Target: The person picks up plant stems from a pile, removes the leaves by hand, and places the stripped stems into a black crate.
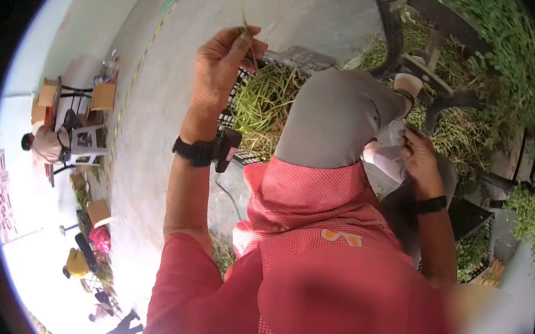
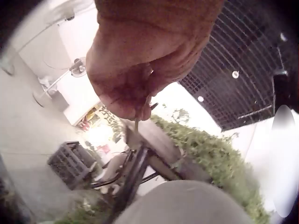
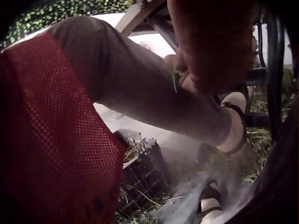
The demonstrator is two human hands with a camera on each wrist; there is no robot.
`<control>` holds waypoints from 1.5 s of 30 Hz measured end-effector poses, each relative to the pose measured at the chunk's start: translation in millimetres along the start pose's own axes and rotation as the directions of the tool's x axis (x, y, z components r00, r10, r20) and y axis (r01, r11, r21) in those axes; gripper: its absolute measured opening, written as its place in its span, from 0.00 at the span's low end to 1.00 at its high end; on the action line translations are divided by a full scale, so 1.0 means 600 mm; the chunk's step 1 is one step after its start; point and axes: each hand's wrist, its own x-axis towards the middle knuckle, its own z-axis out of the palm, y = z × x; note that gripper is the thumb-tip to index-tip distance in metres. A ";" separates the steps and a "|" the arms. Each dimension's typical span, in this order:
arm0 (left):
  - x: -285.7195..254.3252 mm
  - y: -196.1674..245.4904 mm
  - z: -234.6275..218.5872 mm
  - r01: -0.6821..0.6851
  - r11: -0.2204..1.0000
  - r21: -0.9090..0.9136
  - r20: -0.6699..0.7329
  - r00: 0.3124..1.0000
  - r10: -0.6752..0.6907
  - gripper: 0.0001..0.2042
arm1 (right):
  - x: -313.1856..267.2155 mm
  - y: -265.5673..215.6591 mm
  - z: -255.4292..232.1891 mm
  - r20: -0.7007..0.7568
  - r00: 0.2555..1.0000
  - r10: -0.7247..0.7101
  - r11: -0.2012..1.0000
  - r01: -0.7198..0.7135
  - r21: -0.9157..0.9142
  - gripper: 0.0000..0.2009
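Observation:
My left hand [image 1: 222, 63] is raised over the end of a dark plastic crate [image 1: 226, 118] heaped with cut green stems [image 1: 265, 104]. Its thumb and fingertips pinch a thin plant stem [image 1: 245, 8], which sticks up past the fingers. In the left wrist view, the same stem [image 2: 137, 125] pokes out below the curled fingers. Lower, beside the bent knee, is my right hand [image 1: 418, 155]. The right wrist view shows a small green leaf [image 3: 177, 80] pinched at its fingertips, the rest hidden behind the hand.
Leafy green plants [image 1: 508, 66] are piled on a bench at the right, over its dark metal legs [image 1: 388, 32]. Loose stems [image 1: 461, 138] litter the floor beneath. Another crate [image 1: 478, 246] with greens stands at lower right. A person [image 1: 49, 143] sits at a table far left.

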 end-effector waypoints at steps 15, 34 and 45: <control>-0.067 -0.250 -0.146 0.384 0.744 0.547 -0.198 0.923 -0.331 0.13 | -0.004 0.008 0.018 -0.025 0.903 0.429 0.893 -0.420 0.160 0.11; -0.090 -0.207 -0.148 0.157 0.887 0.435 -0.103 0.987 -0.124 0.14 | -0.026 -0.053 -0.105 0.055 0.967 0.247 0.874 -0.247 0.418 0.16; -0.088 -0.072 0.004 0.078 0.959 0.274 0.085 0.991 -0.105 0.15 | -0.247 -0.104 -0.217 -0.359 0.906 0.225 0.783 0.051 0.620 0.26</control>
